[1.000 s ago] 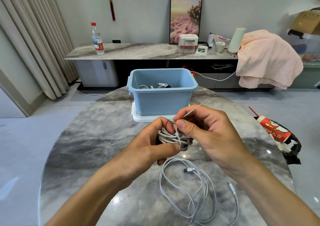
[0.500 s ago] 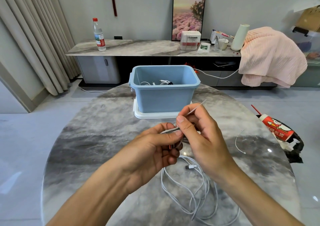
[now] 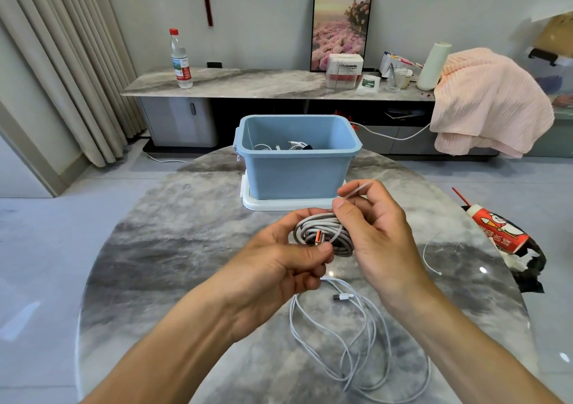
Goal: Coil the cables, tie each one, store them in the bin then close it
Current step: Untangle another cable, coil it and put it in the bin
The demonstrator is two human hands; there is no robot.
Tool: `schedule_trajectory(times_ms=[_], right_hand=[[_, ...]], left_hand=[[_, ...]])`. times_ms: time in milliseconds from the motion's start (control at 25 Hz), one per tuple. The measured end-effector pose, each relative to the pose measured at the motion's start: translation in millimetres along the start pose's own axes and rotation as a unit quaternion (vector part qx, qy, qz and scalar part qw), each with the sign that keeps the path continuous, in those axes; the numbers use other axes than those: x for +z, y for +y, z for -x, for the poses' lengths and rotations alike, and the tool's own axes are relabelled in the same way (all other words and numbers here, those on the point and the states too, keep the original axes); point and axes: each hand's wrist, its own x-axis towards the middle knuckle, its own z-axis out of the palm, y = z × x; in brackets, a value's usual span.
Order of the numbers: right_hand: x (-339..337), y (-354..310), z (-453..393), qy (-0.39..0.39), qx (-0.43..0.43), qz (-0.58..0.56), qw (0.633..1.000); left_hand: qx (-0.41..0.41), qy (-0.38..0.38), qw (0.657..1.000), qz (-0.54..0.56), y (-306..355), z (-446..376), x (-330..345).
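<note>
Both hands work above the tabletop (image 3: 186, 248): my left hand (image 3: 279, 267) grips the coiled cable (image 3: 322, 233), my right hand (image 3: 372, 227) pinches a white tie (image 3: 356, 191). One loose cable (image 3: 356, 341) lies below, before the open bin (image 3: 297, 171).

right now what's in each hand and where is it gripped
Left hand grips the coiled grey cable at its near side; right hand pinches the white tie.

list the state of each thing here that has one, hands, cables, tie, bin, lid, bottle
left hand: holds the coiled grey cable
right hand: fingers pinch the white tie
coiled grey cable: wound up, tie looped round it
white cable: loose on the table, uncoiled
blue bin: open, cables inside
white lid: off, under the bin
water bottle: upright, capped
</note>
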Motion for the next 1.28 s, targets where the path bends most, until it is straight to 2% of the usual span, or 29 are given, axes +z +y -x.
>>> schedule_trajectory(times_ms=[280,360,480,680,720,840,880,920,1000,1040,1160,1280], right_hand=[[-2.0,-4.5,-0.2,0.011,0.019,-0.022,1.0],[-1.8,-4.2,-0.8,0.018,0.018,-0.025,0.999],[-1.7,-2.4,-1.5,0.034,0.028,-0.041,0.998],[0.1,-2.2,0.0,0.019,0.037,-0.027,0.999],[0.2,-1.3,0.1,0.021,0.044,-0.029,0.998],[4.4,2.0,1.6,0.045,0.096,-0.048,0.993],[6.0,2.6,2.2,0.054,0.123,-0.067,0.989],[6.9,2.4,2.5,0.062,0.149,-0.091,0.983],[6.9,-1.1,1.6,0.074,0.185,-0.133,0.971],[6.5,-3.0,0.5,0.079,0.194,-0.145,0.967],[4.2,-5.6,0.6,0.081,0.203,-0.161,0.962],[5.2,-5.0,2.4,0.074,0.197,-0.148,0.966]], left_hand=[[0.051,-0.03,0.997,-0.04,-3.2,-1.0,-0.5],[0.081,-0.034,0.992,-0.095,-2.3,0.0,1.8],[0.108,-0.018,0.965,-0.236,0.8,1.9,1.3],[0.084,0.005,0.953,-0.292,7.3,5.8,-2.2],[0.105,0.024,0.933,-0.343,6.4,5.3,-3.8],[0.175,0.093,0.809,-0.554,2.4,3.3,-11.8],[0.18,0.099,0.796,-0.57,0.8,2.7,-14.8],[0.185,0.089,0.811,-0.548,-1.2,1.9,-16.6],[0.185,0.061,0.874,-0.446,-4.9,-1.3,-16.1],[0.198,0.06,0.882,-0.423,-7.1,-2.3,-14.8],[0.254,0.093,0.863,-0.427,-12.6,-5.3,-7.0],[0.275,0.098,0.87,-0.398,-14.3,-5.4,-6.3]])
